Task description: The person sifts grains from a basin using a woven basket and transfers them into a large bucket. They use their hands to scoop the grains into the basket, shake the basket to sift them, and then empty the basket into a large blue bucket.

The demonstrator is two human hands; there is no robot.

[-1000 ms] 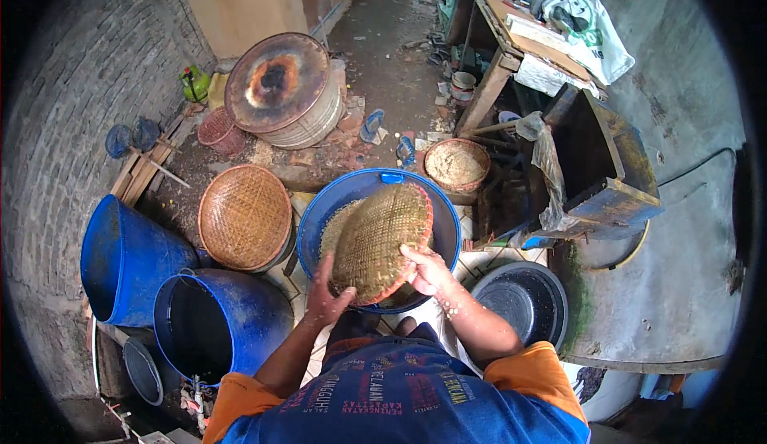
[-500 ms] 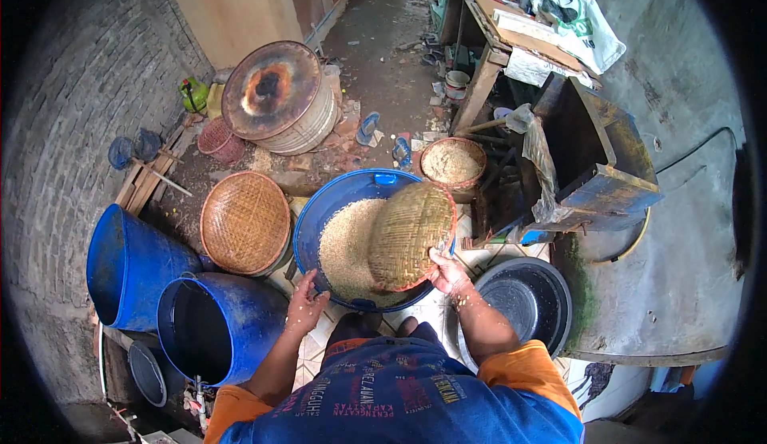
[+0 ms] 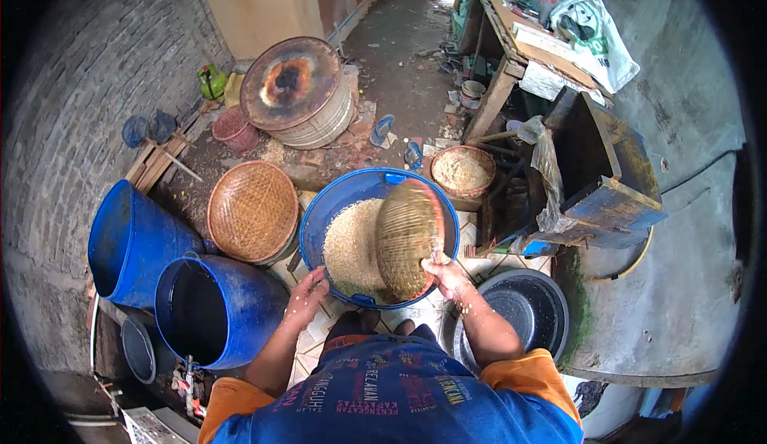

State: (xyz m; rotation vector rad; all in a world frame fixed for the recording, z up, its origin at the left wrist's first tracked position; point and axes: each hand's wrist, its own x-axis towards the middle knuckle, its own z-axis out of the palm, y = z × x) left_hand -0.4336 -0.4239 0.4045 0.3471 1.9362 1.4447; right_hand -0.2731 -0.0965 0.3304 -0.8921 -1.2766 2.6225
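A wide blue plastic tub [image 3: 318,214] stands in front of me, holding a heap of pale grains or split beans [image 3: 349,240]. My right hand [image 3: 449,278] grips the reddish rim of a woven bamboo basket [image 3: 406,240]. The basket is tipped steeply on its side over the right part of the tub, its woven underside toward the grains and its inside hidden from me. Beside the tub's near left rim is my left hand [image 3: 307,294], fingers apart, holding nothing. Bits of grain cling to both hands and wrists.
Left of the tub sit a domed woven basket [image 3: 252,208] and two blue barrels [image 3: 240,308]. A dark basin [image 3: 551,308] lies at the right, below a wooden hopper [image 3: 615,176]. Beyond are a basket of pale material [image 3: 463,171] and a rusty-topped drum [image 3: 315,116].
The woven basket has turned more edge-on, tilting further upright in my right hand. My left hand stays by the tub rim. The whole view has shifted slightly.
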